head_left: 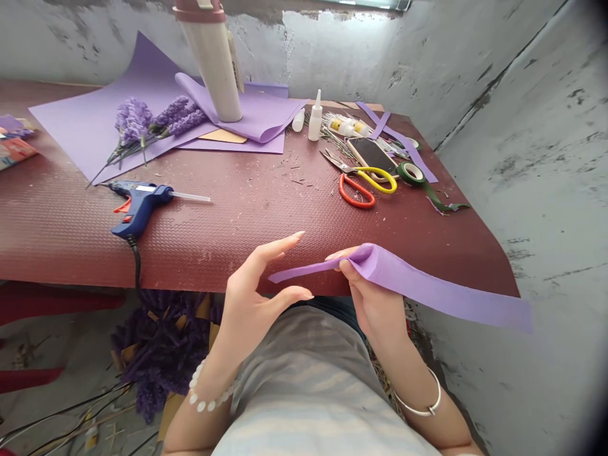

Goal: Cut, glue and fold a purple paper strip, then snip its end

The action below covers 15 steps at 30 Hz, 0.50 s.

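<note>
A purple paper strip (441, 291) is pinched between the thumb and fingers of my right hand (375, 297). The strip is gathered at the pinch; a narrow folded end points left and a wide flat end hangs out to the right. My left hand (251, 291) is open beside the narrow end, thumb and fingers apart, with nothing in it. Both hands are at the table's front edge. Beyond them lie scissors (358, 197) with one red and one yellow handle loop, and a blue glue gun (142, 206) with a clear stick in its back.
Purple sheets (61, 120) at the back carry lavender stems (135, 120) and a white tumbler (213, 69). A small glue bottle (315, 120), phone (373, 155) and green tape roll (411, 173) sit at the right. A wall (532, 190) borders the table; purple flower bunches (161, 354) lie below.
</note>
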Tool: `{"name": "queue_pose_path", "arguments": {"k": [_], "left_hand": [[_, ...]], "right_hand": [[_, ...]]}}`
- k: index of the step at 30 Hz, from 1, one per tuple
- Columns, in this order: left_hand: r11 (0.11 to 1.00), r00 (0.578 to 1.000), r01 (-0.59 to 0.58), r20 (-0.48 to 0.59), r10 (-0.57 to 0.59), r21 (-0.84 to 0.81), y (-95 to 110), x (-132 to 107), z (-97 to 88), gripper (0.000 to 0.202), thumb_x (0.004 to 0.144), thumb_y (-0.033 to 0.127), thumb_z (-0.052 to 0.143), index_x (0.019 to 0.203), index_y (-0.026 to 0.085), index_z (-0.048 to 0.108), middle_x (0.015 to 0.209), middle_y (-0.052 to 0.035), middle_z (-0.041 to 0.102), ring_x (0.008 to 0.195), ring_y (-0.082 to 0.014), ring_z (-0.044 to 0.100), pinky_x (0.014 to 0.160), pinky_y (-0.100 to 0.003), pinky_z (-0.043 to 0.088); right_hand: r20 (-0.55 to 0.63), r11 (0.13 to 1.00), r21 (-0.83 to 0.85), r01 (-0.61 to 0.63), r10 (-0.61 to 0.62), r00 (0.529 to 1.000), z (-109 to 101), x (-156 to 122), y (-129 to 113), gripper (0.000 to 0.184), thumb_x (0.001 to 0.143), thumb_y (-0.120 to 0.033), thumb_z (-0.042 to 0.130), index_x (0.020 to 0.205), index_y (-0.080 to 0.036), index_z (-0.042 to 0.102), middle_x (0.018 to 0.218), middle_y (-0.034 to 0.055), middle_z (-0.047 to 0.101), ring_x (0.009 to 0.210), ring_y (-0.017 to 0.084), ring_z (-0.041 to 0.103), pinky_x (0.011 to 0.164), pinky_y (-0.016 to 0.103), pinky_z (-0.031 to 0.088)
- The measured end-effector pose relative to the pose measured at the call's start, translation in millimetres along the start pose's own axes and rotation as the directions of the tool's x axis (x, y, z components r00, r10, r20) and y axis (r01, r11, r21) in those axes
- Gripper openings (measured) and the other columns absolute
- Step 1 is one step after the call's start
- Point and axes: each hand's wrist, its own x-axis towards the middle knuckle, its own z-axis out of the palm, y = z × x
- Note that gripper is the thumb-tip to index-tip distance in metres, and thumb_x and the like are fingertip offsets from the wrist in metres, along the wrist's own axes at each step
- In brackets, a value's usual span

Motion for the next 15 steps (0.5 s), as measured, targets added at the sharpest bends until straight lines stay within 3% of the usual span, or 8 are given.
{"name": "queue_pose_path", "arguments": {"k": [3, 6, 10, 12, 15], "left_hand": [[0.997, 0.997, -0.039, 0.064, 0.035, 0.062, 1, 1, 0.9, 0.06, 0.08, 0.034, 0.089, 0.136, 0.028, 0.069, 0.139, -0.0076, 0.072, 0.132, -0.0273, 0.067, 0.114, -0.04, 0.054], [0.995, 0.997, -0.03, 0.072, 0.023, 0.096, 4, 2, 4.6, 0.048, 0.084, 0.032, 0.086, 0.13, 0.027, 0.072, 0.13, -0.0066, 0.077, 0.118, -0.0247, 0.074, 0.105, -0.036, 0.059], [0.989, 1.0, 0.007, 0.009, -0.009, 0.15, 8, 2, 10.1, 0.011, 0.091, 0.021, 0.078, 0.101, 0.026, 0.08, 0.098, 0.0007, 0.084, 0.084, -0.0165, 0.079, 0.081, -0.025, 0.063], [0.981, 0.999, -0.013, -0.029, 0.019, 0.193, 9, 1, 12.1, 0.009, 0.091, 0.017, 0.077, 0.09, 0.026, 0.08, 0.087, 0.0032, 0.083, 0.076, -0.0148, 0.078, 0.076, -0.023, 0.062], [0.964, 0.994, -0.043, -0.085, 0.068, 0.262, 9, 0, 13.0, 0.011, 0.093, 0.018, 0.074, 0.089, 0.027, 0.08, 0.083, 0.0038, 0.083, 0.072, -0.0146, 0.077, 0.074, -0.024, 0.061]], "right_hand": [[0.028, 0.999, -0.049, -0.011, 0.012, 1.0, 0, -2, -1, 0.015, 0.085, -0.039, 0.083, 0.083, -0.03, 0.071, 0.089, -0.0009, 0.076, 0.097, 0.024, 0.071, 0.102, 0.045, 0.051], [0.028, 0.998, -0.067, -0.013, 0.015, 0.999, 2, -2, -2, 0.016, 0.085, -0.041, 0.083, 0.084, -0.029, 0.072, 0.089, -0.0004, 0.076, 0.096, 0.025, 0.07, 0.103, 0.045, 0.05], [0.029, 0.999, -0.033, -0.003, 0.004, 1.0, 3, -2, -1, 0.017, 0.084, -0.04, 0.085, 0.084, -0.028, 0.073, 0.09, -0.0004, 0.077, 0.094, 0.024, 0.071, 0.101, 0.044, 0.051], [0.051, 1.0, -0.029, 0.002, 0.0, 0.999, 3, -2, 1, 0.016, 0.085, -0.04, 0.084, 0.083, -0.028, 0.074, 0.089, -0.0002, 0.077, 0.092, 0.024, 0.07, 0.099, 0.044, 0.051], [0.046, 0.998, -0.068, -0.007, 0.01, 0.999, 1, -1, 3, 0.016, 0.083, -0.042, 0.084, 0.084, -0.029, 0.075, 0.088, 0.0004, 0.076, 0.092, 0.025, 0.069, 0.101, 0.048, 0.051]]}}
